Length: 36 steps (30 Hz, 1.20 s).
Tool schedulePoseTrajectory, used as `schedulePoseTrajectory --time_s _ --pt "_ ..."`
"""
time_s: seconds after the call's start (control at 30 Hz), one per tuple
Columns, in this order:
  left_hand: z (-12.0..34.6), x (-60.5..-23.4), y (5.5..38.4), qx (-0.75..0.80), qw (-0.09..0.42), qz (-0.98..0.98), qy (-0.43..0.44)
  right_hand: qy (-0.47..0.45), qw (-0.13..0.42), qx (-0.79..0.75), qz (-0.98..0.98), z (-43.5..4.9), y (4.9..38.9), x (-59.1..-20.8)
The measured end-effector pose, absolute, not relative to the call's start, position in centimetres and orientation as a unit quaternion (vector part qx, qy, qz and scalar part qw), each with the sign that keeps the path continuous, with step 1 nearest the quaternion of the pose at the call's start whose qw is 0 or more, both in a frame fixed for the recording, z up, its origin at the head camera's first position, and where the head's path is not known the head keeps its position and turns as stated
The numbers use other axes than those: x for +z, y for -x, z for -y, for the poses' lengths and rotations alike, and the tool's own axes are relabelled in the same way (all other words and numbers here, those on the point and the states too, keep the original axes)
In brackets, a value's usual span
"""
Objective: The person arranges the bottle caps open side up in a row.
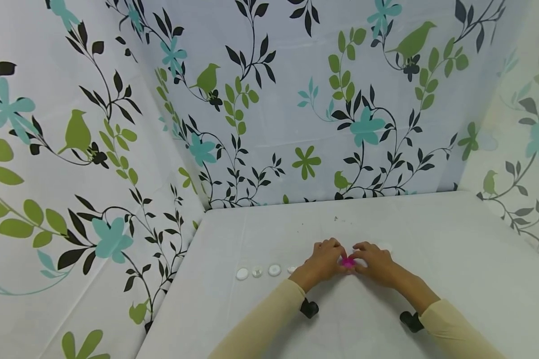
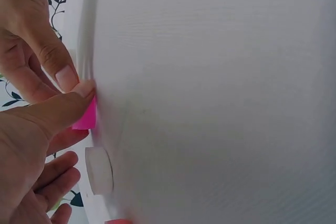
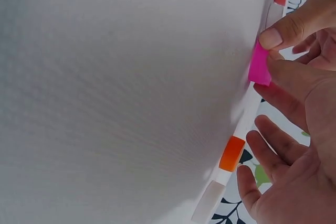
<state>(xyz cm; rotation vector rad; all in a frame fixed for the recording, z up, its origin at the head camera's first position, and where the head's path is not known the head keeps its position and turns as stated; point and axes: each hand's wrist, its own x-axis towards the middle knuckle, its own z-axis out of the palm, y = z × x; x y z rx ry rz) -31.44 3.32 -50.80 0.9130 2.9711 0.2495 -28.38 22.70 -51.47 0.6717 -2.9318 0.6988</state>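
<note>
Both hands meet over a small bright pink piece [image 1: 348, 262] at the middle of the white table. My left hand [image 1: 323, 260] pinches its left side between thumb and fingers, and my right hand [image 1: 379, 267] pinches the right side. In the right wrist view the pink piece [image 3: 259, 65] shows a smooth, low side wall, partly covered by the thumbs and fingertips. Close by the left hand stands a thick white disc [image 2: 99, 170]. An orange piece [image 3: 232, 153] stands by the lower fingers of the right hand.
A row of round white discs [image 1: 274, 269] runs left of the left hand on the white table [image 1: 233, 319]. Red pieces [image 2: 119, 221] show in the wrist views, and another white piece [image 3: 208, 203] lies beyond the orange one. Patterned curtains [image 1: 305, 99] hang around the table.
</note>
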Motion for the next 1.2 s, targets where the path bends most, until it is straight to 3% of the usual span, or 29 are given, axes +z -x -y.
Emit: schedulePoseTrajectory --time_s 0.43,0.67,0.97,1.2 --pt "-3.4 -49.5 32.4 0.129 0.077 -0.95 -0.274 -0.209 0.044 0.211 0.954 -24.0 29.0 -50.4" --pt "-5.2 -49.1 33.9 0.128 0.056 -0.955 -0.262 -0.179 0.061 0.201 0.961 -25.8 30.4 -49.5" --pt "-8.8 -48.8 34.8 0.102 0.065 -0.961 -0.248 -0.169 0.031 0.193 0.966 -26.7 31.2 -49.3" --pt "-10.1 -49.4 34.9 0.063 0.044 -0.967 -0.244 -0.16 0.026 0.191 0.968 -26.9 31.3 -49.6"
